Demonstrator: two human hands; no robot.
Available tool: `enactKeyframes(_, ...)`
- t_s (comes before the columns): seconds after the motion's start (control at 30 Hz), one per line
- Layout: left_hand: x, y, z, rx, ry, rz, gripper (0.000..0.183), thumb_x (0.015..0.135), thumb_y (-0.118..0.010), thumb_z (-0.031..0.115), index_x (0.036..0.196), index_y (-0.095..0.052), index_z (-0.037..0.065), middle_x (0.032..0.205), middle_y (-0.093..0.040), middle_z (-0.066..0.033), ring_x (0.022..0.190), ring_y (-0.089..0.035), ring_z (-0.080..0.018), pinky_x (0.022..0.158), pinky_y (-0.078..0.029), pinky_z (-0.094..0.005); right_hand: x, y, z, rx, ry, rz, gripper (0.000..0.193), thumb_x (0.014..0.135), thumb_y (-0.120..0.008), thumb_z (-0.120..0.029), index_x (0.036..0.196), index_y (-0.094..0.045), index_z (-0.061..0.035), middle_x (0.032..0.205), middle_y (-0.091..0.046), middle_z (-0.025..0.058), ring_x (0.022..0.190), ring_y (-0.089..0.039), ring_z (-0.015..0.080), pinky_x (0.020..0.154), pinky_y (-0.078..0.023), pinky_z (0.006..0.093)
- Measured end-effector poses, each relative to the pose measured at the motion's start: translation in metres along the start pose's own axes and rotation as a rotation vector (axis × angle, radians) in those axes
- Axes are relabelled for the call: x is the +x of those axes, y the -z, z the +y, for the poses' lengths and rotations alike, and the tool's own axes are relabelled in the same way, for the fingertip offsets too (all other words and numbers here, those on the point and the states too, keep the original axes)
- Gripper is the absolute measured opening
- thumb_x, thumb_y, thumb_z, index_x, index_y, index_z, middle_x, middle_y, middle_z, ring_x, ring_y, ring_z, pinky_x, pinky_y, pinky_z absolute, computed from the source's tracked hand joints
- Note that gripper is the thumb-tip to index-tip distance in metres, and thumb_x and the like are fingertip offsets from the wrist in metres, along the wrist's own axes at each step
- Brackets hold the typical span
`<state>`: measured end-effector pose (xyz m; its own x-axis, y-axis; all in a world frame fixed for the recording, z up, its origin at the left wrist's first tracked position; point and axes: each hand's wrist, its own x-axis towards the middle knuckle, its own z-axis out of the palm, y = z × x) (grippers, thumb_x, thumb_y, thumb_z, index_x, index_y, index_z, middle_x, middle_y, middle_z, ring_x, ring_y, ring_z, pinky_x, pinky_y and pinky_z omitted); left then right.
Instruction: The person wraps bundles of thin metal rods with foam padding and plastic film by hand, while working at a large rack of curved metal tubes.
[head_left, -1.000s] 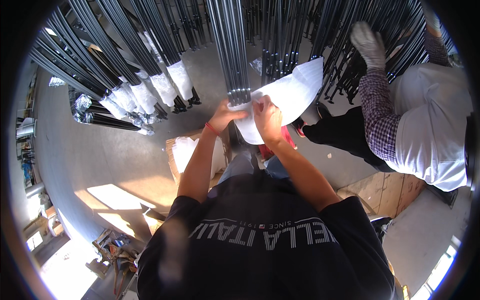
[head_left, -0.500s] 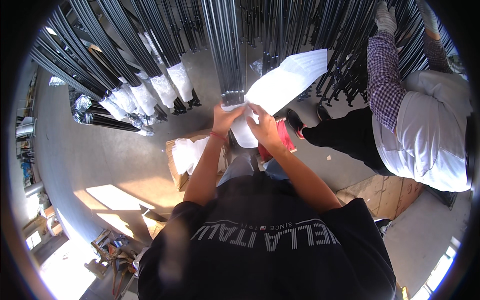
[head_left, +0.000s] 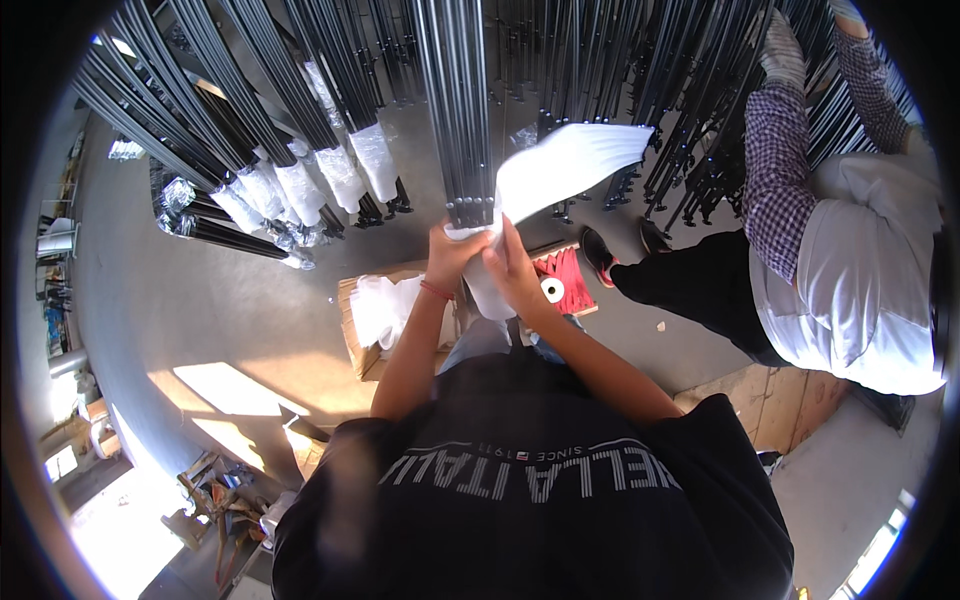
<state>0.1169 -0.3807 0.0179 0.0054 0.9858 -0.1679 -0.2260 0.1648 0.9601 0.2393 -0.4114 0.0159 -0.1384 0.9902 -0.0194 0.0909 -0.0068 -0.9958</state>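
One bundle of glossy, slim black rods [head_left: 456, 120]: long axis near vertical in view, lower end toward wearer, at hands. One thin, pliable white sheet [head_left: 570, 165] around lower end, loose flap curving right. Left hand [head_left: 452, 255] clasps wrapped end, thumb pressing sheet. Right hand [head_left: 513, 268] against sheet, fingers extended; pinch cannot be told. One ring-shaped white roll [head_left: 552, 290] nearby.

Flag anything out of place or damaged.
A small pale scrap lies on the floor near the co-worker's black trousers, perhaps dropped litter. The white sheet flares sideways, but both hands are on it. No damage stands out.
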Motion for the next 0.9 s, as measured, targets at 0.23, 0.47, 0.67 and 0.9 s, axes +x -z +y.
enactKeyframes(0.23, -0.017, 0.005, 0.010, 0.044, -0.005, 0.006, 0.034, 0.067, -0.068, 0.008, 0.098, -0.053, 0.002, 0.087, -0.059, -0.0025, 0.078, -0.053, -0.0083, 0.069, -0.045, -0.0238, 0.024, 0.015, -0.026, 0.762, -0.262, -0.384, 0.038, 0.083, -0.055, -0.013, 0.119, -0.045, -0.0061, 0.109, -0.052, -0.0019, 0.101, -0.045, 0.0079, 0.089, -0.033, 0.0246)
enactKeyframes(0.47, -0.028, 0.000, 0.005, 0.730, -0.252, 0.250, 0.071, 0.058, -0.073, 0.025, 0.113, -0.034, 0.003, 0.115, -0.039, -0.0175, 0.109, -0.039, -0.0310, 0.093, -0.029, -0.0400, 0.033, 0.015, -0.028, 0.754, -0.298, -0.468, 0.040, 0.078, -0.057, -0.006, 0.117, -0.047, -0.0068, 0.107, -0.053, -0.0013, 0.098, -0.047, 0.0089, 0.088, -0.034, 0.0244)
enactKeyframes(0.67, -0.021, -0.008, 0.040, 1.131, -0.482, 0.318, 0.095, 0.052, -0.074, 0.043, 0.124, -0.028, 0.003, 0.132, -0.021, -0.0188, 0.127, -0.013, -0.0363, 0.100, -0.009, -0.0526, 0.025, 0.020, -0.033, 0.777, -0.322, -0.529, 0.055, 0.071, -0.058, 0.003, 0.122, -0.042, -0.0078, 0.106, -0.054, -0.0004, 0.097, -0.048, 0.0089, 0.087, -0.036, 0.0238)
enactKeyframes(0.9, -0.022, -0.005, 0.045, 1.155, -0.450, 0.241, 0.101, 0.047, -0.074, 0.053, 0.119, -0.030, -0.002, 0.134, -0.018, -0.0201, 0.128, -0.008, -0.0384, 0.100, -0.005, -0.0549, 0.023, 0.016, -0.032, 0.608, -0.199, -0.519, 0.057, 0.065, -0.061, 0.006, 0.117, -0.044, -0.0084, 0.102, -0.054, -0.0013, 0.093, -0.049, 0.0076, 0.083, -0.039, 0.0233)
